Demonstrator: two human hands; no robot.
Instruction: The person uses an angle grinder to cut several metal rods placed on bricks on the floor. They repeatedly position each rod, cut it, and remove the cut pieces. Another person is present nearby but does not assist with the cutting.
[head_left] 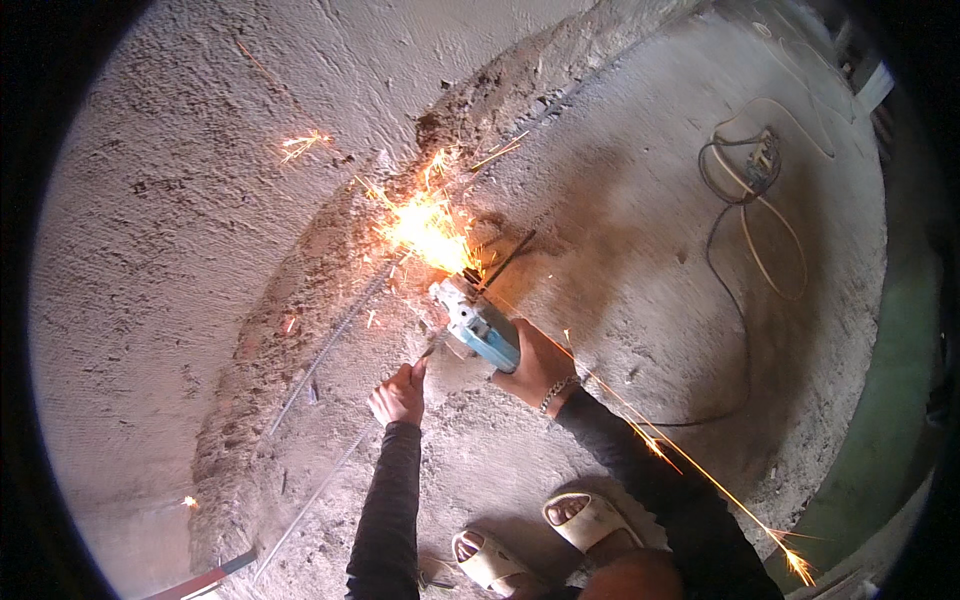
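Note:
My right hand (pixel 540 362) is wrapped round the blue-green body of an angle grinder (pixel 486 335), whose grey head points up and away from me. Bright orange sparks (pixel 430 228) burst from its far end and hide the disc. To the left, my left hand (pixel 399 395) is closed on a thin steel rod (pixel 436 344) just below the grinder. A dark rod piece (pixel 512 257) sticks out on the grinder's far side, and a thin grey length (pixel 312 500) runs down-left from my left hand; both lie roughly in line with the held rod.
Another steel rod (pixel 330 345) lies along the base of the rough plastered wall (pixel 180 200). A cable with a socket block (pixel 762 160) lies coiled on the concrete floor at the right. My sandalled feet (pixel 590 522) are close below. One spark streak passes my right forearm.

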